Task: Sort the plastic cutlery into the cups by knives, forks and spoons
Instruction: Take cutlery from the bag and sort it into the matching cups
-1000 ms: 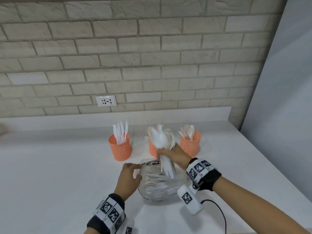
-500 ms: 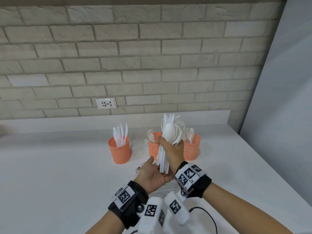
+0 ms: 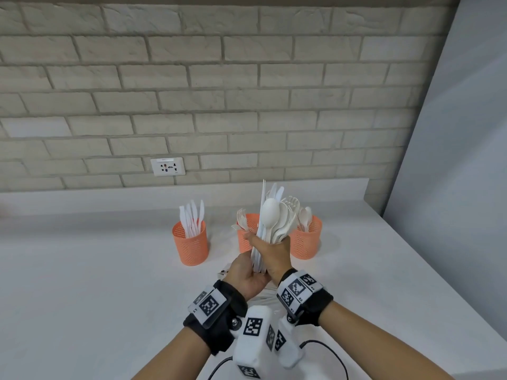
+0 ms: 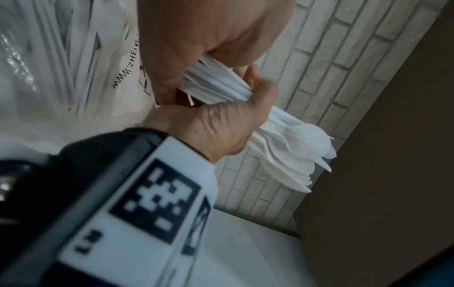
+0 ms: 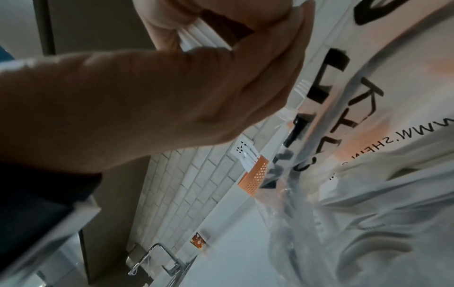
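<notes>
Knives stand upright in the left orange mesh cup (image 3: 190,244), which sits toward the back edge of the white table (image 3: 82,283), left of the two hands. Right of it, the middle cup (image 3: 245,237) holds forks and is partly hidden behind the raised bundle. Left hand (image 3: 247,275) lies palm up beneath the bundle of white plastic cutlery (image 3: 270,226), its fingers cupped around the lower handle ends; in the left wrist view the thumb and fingers wrap those handles. Right hand (image 3: 274,255) grips the same bundle higher up, fist closed round the middle of the handles, so that spoon bowls, fork tines and knife tips fan out above it. The bundle is held upright in the air above the table, in front of the middle cup and the right cup (image 3: 306,239), which contains spoons. A clear plastic bag (image 5: 368,174) with black printed lettering lies on the table directly below both hands; more white cutlery shows through it in the left wrist view. Both wrists carry black bands with square printed markers. Behind the cups a white wall socket (image 3: 167,166) is set in the pale brick wall above the back edge of the table.
</notes>
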A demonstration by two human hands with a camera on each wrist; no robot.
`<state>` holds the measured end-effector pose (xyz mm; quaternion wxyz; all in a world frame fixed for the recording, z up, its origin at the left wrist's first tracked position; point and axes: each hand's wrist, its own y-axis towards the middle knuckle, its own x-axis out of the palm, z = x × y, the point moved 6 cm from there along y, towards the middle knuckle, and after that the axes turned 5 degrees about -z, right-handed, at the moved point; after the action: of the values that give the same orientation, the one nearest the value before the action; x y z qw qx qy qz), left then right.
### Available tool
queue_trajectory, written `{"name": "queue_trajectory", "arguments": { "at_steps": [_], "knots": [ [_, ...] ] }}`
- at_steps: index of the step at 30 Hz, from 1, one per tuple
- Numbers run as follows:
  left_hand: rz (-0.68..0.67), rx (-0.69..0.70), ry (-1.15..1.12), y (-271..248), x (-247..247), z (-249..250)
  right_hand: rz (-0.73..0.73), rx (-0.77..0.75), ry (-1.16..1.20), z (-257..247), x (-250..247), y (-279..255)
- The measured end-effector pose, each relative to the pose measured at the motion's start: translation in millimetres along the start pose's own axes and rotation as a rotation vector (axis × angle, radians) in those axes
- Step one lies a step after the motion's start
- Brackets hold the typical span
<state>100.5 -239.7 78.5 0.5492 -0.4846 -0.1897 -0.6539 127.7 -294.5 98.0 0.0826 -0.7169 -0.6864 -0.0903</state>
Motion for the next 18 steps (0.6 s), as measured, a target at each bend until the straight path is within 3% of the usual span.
{"name": "queue_trajectory", "arguments": {
  "at_steps": [5,9,13,18],
  "knots": [
    [0.107,-0.043,0.366,-8,-8,8,-0.085,0.005,-0.033,-12,-3,6],
    [0.200,0.138,0.806,-11,-15,43,-0.327,0.244,0.067,-5,-9,14],
    [0.195,0.351,0.834,-13,-4,75,-0.553,0.503,0.054,15,-9,2],
    [0.247,0.418,0.823,-10,2,85,-0.658,0.580,0.079,28,-7,-9]
  ]
}}
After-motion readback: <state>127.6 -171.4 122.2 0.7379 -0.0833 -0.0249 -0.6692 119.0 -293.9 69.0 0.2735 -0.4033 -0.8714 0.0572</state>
